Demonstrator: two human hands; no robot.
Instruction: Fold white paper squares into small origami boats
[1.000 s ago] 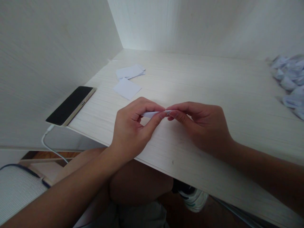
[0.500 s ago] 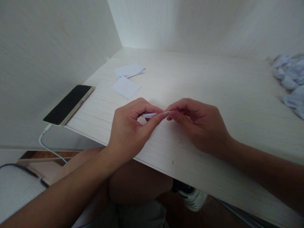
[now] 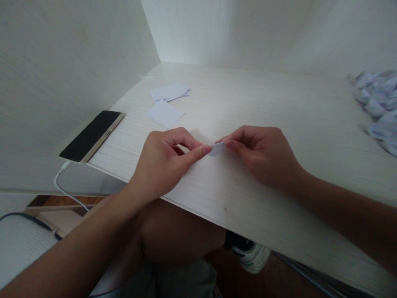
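Between my two hands is a small piece of folded white paper [image 3: 216, 149], held just above the table. My left hand [image 3: 169, 159] pinches its left end between thumb and index finger. At the right end, the thumb and fingers of my right hand [image 3: 260, 153] are closed on the paper's upper corner. Only the middle part of the paper shows; the fingertips hide the rest. Beyond my left hand a square white paper sheet [image 3: 166, 113] lies flat, with a small stack of white paper [image 3: 170, 91] behind it.
A phone [image 3: 91, 135] lies at the table's left edge, with a white cable [image 3: 60, 184] hanging from it. A heap of crumpled or folded white papers [image 3: 380, 103] is at the far right. Walls [image 3: 263, 33] close off the table's back and left.
My hands have moved slightly apart, and more of the paper shows between them. Before, it pointed left inside my left hand; now it spans the gap between the fingertips.
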